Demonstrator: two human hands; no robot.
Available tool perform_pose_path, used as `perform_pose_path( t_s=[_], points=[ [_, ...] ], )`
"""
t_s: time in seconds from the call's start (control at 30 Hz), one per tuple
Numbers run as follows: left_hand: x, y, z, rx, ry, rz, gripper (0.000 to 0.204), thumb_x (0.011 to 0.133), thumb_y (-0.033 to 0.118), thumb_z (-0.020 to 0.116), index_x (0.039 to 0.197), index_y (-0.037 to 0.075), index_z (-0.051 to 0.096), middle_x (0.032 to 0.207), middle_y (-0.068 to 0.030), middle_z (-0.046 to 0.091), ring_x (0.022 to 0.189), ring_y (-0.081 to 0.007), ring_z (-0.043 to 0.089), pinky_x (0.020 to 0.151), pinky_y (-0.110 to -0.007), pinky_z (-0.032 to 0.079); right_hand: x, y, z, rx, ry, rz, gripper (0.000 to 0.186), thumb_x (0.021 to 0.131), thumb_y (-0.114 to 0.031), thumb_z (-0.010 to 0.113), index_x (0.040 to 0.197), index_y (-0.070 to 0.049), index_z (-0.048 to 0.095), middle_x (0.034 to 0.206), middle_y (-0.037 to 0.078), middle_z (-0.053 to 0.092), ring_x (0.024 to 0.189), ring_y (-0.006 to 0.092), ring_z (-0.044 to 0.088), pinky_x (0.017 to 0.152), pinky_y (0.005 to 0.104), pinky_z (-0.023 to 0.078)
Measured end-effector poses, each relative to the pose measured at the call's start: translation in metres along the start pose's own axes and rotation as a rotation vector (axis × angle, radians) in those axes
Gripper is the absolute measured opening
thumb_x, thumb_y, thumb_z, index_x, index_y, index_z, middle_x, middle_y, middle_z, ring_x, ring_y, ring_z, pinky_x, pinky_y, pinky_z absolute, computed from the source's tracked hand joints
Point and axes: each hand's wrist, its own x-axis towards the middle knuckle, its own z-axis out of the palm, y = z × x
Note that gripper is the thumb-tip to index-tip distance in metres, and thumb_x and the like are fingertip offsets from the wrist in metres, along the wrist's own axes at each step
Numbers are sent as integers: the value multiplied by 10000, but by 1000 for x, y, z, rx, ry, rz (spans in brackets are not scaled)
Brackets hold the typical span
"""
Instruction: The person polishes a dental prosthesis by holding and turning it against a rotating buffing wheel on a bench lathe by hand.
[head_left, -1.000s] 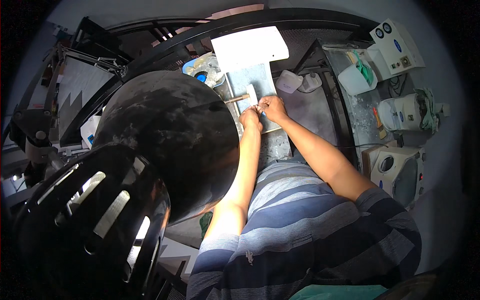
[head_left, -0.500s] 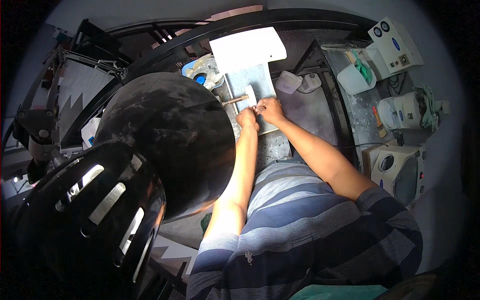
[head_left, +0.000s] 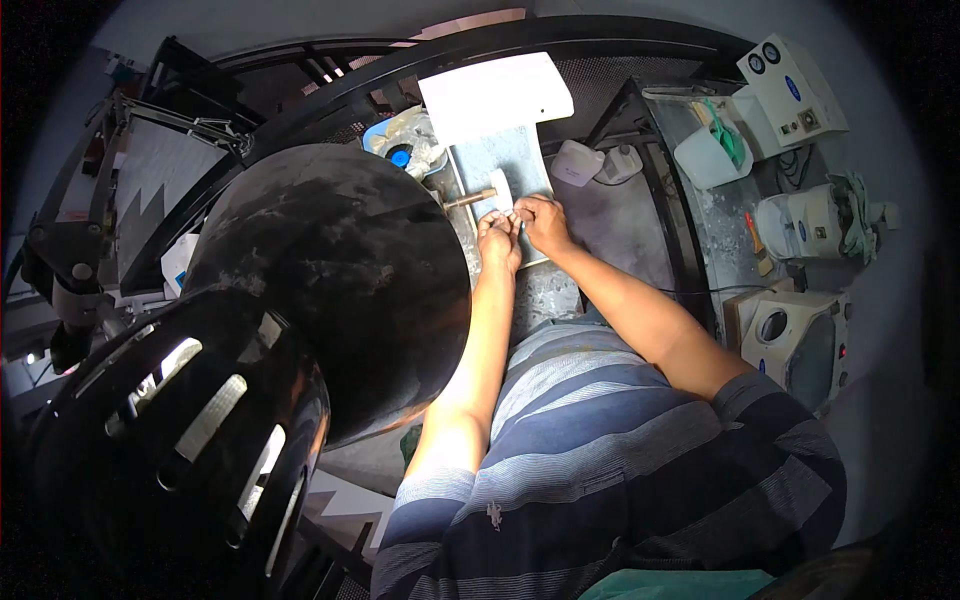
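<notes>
A white polishing wheel sits on the end of a brass-coloured spindle, above a pale grey tray. Just on the near side of the wheel, my left hand is turned partly palm up, its fingers curled and pinched together. My right hand meets it from the right, also with bent, closed fingertips. Between the fingertips, close under the wheel's lower edge, is something small and pale that I cannot make out. Whether it touches the wheel cannot be told.
A big black lamp shade fills the left foreground, close to my left arm. Behind the wheel stands a white hood. A blue tub with plastic bags lies left of it. White machines and a white bin stand along the right.
My left hand has rolled so that its palm and fingers face up more. My right hand has shifted only slightly, staying by the wheel.
</notes>
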Motion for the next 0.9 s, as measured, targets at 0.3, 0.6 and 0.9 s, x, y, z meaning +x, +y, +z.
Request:
perform_pose_path(
  t_s=[0.3, 0.6, 0.9],
  points=[
    [6, -8, -1, -84, -61, -45, 65, 951, 15, 461, 976, 16, 521, 915, -104, 600, 824, -210, 608, 814, -337, 535, 13, 0, -1, 12, -27, 39, 65, 784, -16, 596, 818, 3, 647, 799, 143, 645, 767, 326, 638, 697, 383, 498],
    [3, -5, 7, -93, 59, -107, 81, 959, 34, 450, 974, 4, 523, 904, -107, 604, 799, -201, 604, 773, -310, 540, 12, 9, 1, -38, -75, 95, 73, 770, -35, 604, 819, -8, 651, 795, 135, 646, 773, 302, 643, 704, 370, 498],
    [10, 0, 0, 32, 27, -116, 121, 959, 75, 424, 935, 37, 536, 864, -89, 626, 758, -213, 615, 731, -336, 527, 6, 11, 2, -109, -109, 58, 64, 784, -51, 606, 815, -23, 655, 782, 108, 662, 740, 257, 657, 673, 343, 494]
  ],
)
